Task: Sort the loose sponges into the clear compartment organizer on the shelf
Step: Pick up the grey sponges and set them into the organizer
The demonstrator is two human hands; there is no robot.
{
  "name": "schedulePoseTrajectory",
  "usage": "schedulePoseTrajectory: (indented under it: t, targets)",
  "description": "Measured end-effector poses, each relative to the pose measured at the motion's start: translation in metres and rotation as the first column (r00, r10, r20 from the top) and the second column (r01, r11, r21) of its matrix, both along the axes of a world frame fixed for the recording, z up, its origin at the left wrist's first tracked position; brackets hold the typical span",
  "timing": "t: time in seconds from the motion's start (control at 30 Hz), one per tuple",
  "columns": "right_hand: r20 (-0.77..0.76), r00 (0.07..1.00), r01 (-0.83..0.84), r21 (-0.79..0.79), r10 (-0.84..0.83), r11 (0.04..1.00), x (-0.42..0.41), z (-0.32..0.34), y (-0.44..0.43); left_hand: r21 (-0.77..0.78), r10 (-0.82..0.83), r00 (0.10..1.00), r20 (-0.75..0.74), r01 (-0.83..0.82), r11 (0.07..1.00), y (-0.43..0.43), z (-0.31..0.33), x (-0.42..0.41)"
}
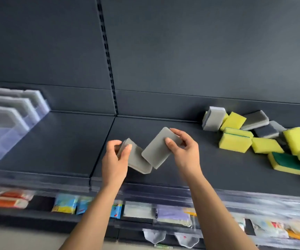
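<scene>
While we face the shelf (64, 141), its clear organizer (5, 127) sits left | loose sponges (235, 141) lie heaped right | between them our left hand (116, 159) grips a grey sponge (138, 161), our right hand (185, 150) a second grey sponge (157, 148), seemingly pairing like colours.

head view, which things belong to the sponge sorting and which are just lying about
Job: grey rectangular sponges in left hand and right hand; loose pile of yellow and grey sponges; clear plastic compartment organizer.
Lying about: coloured packets below.

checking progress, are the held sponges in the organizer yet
Out: left hand grips a grey sponge, right hand a second grey sponge, both clear of the organizer.
</scene>
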State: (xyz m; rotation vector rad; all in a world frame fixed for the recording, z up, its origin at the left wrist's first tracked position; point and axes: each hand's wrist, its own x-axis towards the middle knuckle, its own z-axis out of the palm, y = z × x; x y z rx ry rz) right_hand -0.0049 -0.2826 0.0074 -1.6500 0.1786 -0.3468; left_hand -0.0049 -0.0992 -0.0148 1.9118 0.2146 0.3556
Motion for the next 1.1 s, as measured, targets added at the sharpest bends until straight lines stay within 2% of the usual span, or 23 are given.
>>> schedulePoseTrajectory:
  t: [0.3, 0.5, 0.83, 1.1]
  targets:
    - [0.101, 0.973, -0.183, -0.204, 0.206, 0.962, -0.005, 0.015, 0.156, 0.061, 0.089, 0.994, 0.071, -0.093, 0.994, 0.163, 0.012, -0.036]
    - [0.159, 0.951, -0.226, -0.233, 0.266, 0.946, -0.013, 0.019, 0.255, 0.104, 0.104, 0.99, 0.095, -0.114, 0.988, 0.259, 0.025, -0.054]
    - [0.215, 0.916, -0.264, -0.317, 0.34, 0.911, -0.011, 0.025, 0.394, 0.2, 0.124, 0.983, 0.132, -0.149, 0.968, 0.388, 0.048, -0.063]
    - [0.302, 0.899, -0.213, -0.333, 0.318, 0.919, 0.033, 0.037, 0.464, 0.263, 0.145, 0.973, 0.182, -0.19, 0.946, 0.451, 0.064, -0.021]
